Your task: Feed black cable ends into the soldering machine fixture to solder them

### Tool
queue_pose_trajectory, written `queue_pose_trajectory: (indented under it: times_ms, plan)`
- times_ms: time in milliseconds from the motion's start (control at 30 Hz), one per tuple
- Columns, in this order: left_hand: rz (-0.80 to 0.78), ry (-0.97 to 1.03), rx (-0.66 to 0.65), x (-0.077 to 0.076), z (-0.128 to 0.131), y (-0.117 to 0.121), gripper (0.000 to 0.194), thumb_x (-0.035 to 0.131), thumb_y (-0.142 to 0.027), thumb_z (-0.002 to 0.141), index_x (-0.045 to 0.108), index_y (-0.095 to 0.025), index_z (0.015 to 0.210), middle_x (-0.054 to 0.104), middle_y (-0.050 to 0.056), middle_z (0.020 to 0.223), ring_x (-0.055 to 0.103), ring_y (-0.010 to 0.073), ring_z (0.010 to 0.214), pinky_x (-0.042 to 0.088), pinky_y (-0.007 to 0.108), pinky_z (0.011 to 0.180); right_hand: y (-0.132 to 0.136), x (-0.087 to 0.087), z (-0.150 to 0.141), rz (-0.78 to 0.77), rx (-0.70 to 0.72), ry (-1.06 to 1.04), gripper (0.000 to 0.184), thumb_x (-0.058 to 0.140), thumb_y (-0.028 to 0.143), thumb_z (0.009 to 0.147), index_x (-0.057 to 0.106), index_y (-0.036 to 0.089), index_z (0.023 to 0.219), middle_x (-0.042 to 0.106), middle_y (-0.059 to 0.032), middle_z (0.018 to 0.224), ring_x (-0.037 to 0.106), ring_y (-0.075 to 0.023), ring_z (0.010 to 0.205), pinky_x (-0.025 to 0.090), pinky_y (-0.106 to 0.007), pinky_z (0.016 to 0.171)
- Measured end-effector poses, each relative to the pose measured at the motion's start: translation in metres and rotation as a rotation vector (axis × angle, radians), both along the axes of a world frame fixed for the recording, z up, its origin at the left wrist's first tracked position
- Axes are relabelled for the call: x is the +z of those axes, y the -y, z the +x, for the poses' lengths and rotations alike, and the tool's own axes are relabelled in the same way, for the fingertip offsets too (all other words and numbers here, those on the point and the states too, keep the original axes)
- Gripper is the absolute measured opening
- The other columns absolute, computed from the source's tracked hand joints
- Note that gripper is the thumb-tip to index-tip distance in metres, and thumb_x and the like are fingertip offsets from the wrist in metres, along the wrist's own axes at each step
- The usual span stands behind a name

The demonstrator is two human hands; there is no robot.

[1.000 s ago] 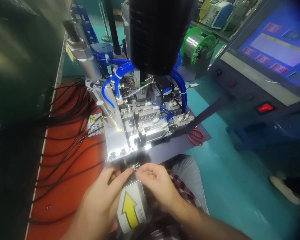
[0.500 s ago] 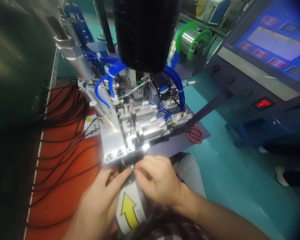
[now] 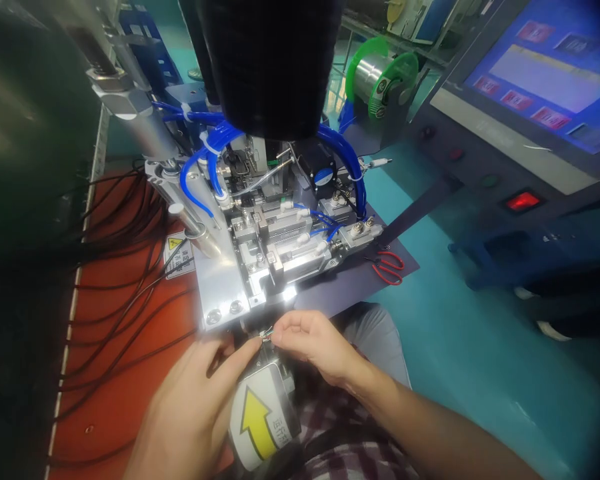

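Observation:
My left hand (image 3: 195, 407) and my right hand (image 3: 313, 347) meet just below the front edge of a metal fixture (image 3: 260, 260). Both pinch the stripped end of a thin cable (image 3: 266, 333), whose coloured wire strands show between my fingertips. The fingers of both hands are closed round it. Under my hands lies a white plate with a yellow arrow (image 3: 260, 420) that points up towards the fixture.
Black cables (image 3: 130, 267) trail over the orange mat (image 3: 115, 373) on the left. Blue air hoses (image 3: 200, 167) loop over the machine. Red-handled scissors (image 3: 387, 267) lie on the dark plate to the right. Farther right are a solder spool (image 3: 375, 77) and a touchscreen panel (image 3: 545, 80).
My hands stay pinched on the cable end and have shifted slightly up and left towards the fixture's edge. The view has tilted a little.

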State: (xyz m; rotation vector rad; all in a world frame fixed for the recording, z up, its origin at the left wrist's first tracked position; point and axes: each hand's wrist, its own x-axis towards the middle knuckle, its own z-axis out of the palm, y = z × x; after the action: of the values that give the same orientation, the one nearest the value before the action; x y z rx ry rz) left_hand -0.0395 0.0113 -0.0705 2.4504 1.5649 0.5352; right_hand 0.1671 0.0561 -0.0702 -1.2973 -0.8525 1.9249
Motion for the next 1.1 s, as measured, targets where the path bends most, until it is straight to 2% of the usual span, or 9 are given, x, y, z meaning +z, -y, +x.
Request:
queue_pose_trajectory:
  times_ms: [133, 200, 267, 367, 533, 667, 800, 933, 1100]
  plan:
    - [0.038, 0.011, -0.084, 0.000, -0.009, -0.007, 0.035, 0.046, -0.025, 0.096, 0.062, -0.032, 0.127, 0.060, 0.004, 0.109, 0.063, 0.0175, 0.092, 0.053, 0.022, 0.074, 0.007, -0.008, 0.003, 0.147, 0.029, 0.060, 0.033, 0.061, 0.049, 0.083, 0.059, 0.018, 0.072, 0.044, 0.0069, 0.056, 0.034, -0.0083, 0.049, 0.027, -0.024, 0.049]
    - [0.048, 0.005, -0.123, 0.001, -0.009, -0.009, 0.037, 0.048, -0.025, 0.095, 0.061, -0.032, 0.128, 0.061, 0.004, 0.108, 0.064, 0.0173, 0.091, 0.053, 0.021, 0.073, 0.009, -0.010, -0.001, 0.293, 0.038, 0.178, 0.034, 0.052, 0.046, 0.092, 0.054, 0.019, 0.072, 0.043, 0.0059, 0.059, 0.038, -0.0103, 0.054, 0.030, -0.025, 0.052]
    - [0.053, -0.023, -0.139, 0.002, -0.007, -0.010, 0.040, 0.046, -0.024, 0.094, 0.060, -0.033, 0.131, 0.063, 0.004, 0.105, 0.064, 0.0172, 0.087, 0.053, 0.021, 0.069, 0.010, -0.010, -0.006, 0.400, 0.051, 0.272, 0.031, 0.049, 0.040, 0.095, 0.048, 0.021, 0.070, 0.041, 0.0056, 0.061, 0.040, -0.0119, 0.060, 0.033, -0.026, 0.057]
    - [0.042, -0.079, -0.055, 0.003, 0.000, -0.007, 0.044, 0.039, -0.020, 0.094, 0.061, -0.032, 0.131, 0.063, 0.005, 0.103, 0.064, 0.0188, 0.085, 0.051, 0.023, 0.064, 0.010, -0.009, -0.014, 0.455, 0.037, 0.290, 0.027, 0.048, 0.033, 0.094, 0.042, 0.023, 0.070, 0.041, 0.0053, 0.063, 0.042, -0.0131, 0.065, 0.035, -0.026, 0.061]
    - [-0.003, -0.047, -0.023, 0.002, 0.003, -0.004, 0.043, 0.037, -0.022, 0.096, 0.062, -0.030, 0.129, 0.061, 0.005, 0.100, 0.062, 0.0182, 0.082, 0.050, 0.024, 0.065, 0.010, -0.012, -0.017, 0.484, -0.008, 0.255, 0.023, 0.049, 0.028, 0.092, 0.045, 0.022, 0.071, 0.042, 0.0052, 0.062, 0.042, -0.0127, 0.062, 0.035, -0.027, 0.061]
    - [-0.022, 0.086, -0.041, 0.002, 0.000, -0.006, 0.038, 0.040, -0.027, 0.098, 0.064, -0.033, 0.127, 0.060, 0.004, 0.101, 0.062, 0.0165, 0.087, 0.051, 0.022, 0.070, 0.008, -0.013, -0.017, 0.371, -0.044, 0.102, 0.027, 0.052, 0.034, 0.090, 0.043, 0.023, 0.068, 0.041, 0.0066, 0.058, 0.038, -0.0114, 0.056, 0.032, -0.027, 0.055]
    - [-0.029, 0.213, -0.079, 0.011, -0.002, -0.011, 0.032, 0.046, -0.023, 0.097, 0.065, -0.031, 0.121, 0.063, 0.002, 0.108, 0.066, 0.0141, 0.095, 0.052, 0.019, 0.081, 0.006, -0.012, -0.017, 0.282, -0.017, -0.022, 0.032, 0.058, 0.042, 0.087, 0.045, 0.022, 0.066, 0.044, 0.0067, 0.058, 0.038, -0.0103, 0.054, 0.032, -0.026, 0.054]
    - [0.041, 0.182, -0.126, 0.015, -0.004, -0.014, 0.024, 0.048, -0.018, 0.096, 0.064, -0.023, 0.112, 0.065, 0.002, 0.104, 0.067, 0.0128, 0.091, 0.052, 0.017, 0.080, 0.006, -0.012, -0.015, 0.263, -0.011, -0.065, 0.032, 0.060, 0.043, 0.086, 0.045, 0.021, 0.068, 0.044, 0.0073, 0.058, 0.037, -0.0096, 0.054, 0.032, -0.025, 0.055]
    - [0.148, 0.039, -0.132, 0.005, -0.008, -0.010, 0.033, 0.037, -0.013, 0.098, 0.063, -0.023, 0.116, 0.061, 0.004, 0.101, 0.063, 0.0147, 0.087, 0.050, 0.020, 0.071, 0.007, -0.016, -0.014, 0.328, -0.004, 0.011, 0.030, 0.055, 0.035, 0.090, 0.044, 0.021, 0.066, 0.045, 0.0060, 0.060, 0.040, -0.0106, 0.055, 0.032, -0.027, 0.056]
